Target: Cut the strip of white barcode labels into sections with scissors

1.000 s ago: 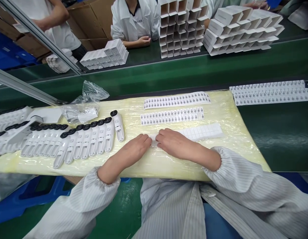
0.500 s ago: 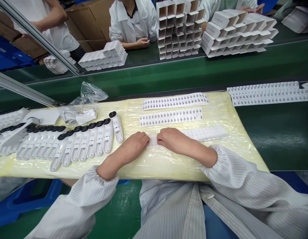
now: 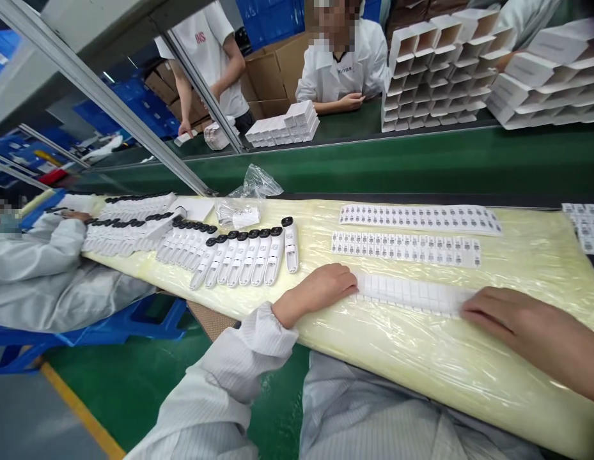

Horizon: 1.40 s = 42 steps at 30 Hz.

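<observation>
**Hands on the Blank Label Strip**

The blank label strip (image 3: 412, 295) lies on the yellow mat (image 3: 517, 255), nearest the worker. The left hand (image 3: 320, 291), fingers curled together, presses its left end. The right hand (image 3: 512, 319), fingers flat together, presses its right end. Two printed label strips (image 3: 406, 248) lie beyond; white devices (image 3: 243, 255) sit left of it.

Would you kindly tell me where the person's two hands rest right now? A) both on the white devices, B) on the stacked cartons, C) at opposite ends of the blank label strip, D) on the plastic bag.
C: the left hand presses one end of the blank label strip and the right hand the other.
</observation>
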### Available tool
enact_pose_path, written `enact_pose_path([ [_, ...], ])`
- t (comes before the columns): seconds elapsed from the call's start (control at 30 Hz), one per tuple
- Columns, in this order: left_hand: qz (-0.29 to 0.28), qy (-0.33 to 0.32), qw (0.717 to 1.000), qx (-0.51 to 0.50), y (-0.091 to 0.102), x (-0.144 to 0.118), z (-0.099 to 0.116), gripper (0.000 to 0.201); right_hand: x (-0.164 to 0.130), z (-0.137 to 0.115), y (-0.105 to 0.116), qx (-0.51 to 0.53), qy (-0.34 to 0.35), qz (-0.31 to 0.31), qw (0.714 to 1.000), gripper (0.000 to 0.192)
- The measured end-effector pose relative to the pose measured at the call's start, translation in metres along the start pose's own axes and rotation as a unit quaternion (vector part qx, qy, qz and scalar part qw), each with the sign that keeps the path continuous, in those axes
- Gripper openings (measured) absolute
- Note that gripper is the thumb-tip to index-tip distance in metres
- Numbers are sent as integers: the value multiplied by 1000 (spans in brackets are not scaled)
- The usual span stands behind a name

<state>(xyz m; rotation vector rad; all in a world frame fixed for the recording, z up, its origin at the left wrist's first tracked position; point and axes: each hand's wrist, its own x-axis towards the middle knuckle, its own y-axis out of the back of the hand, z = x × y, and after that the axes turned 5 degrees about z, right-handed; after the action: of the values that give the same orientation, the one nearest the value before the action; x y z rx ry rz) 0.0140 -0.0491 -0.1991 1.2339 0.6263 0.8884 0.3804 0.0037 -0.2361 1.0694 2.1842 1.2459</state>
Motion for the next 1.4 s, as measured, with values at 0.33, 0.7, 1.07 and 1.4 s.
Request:
enact_pose_path([
  [0.33,45,-49,998,-1,-8,3,-17,31,18,3,34,-4,1,-59,998,45],
  [0.7,20,-131,991,-22,8,16,-33,44,0,25,66,71,-88,-48,992,28],
  [1.07,29,-155,988,-6,5,23,-41,59,-2,39,59,72,18,29,997,31],
  [1.4,46,-192,962,186,9,32,8,40,2,11,59,-224,188,28,956,32],
])
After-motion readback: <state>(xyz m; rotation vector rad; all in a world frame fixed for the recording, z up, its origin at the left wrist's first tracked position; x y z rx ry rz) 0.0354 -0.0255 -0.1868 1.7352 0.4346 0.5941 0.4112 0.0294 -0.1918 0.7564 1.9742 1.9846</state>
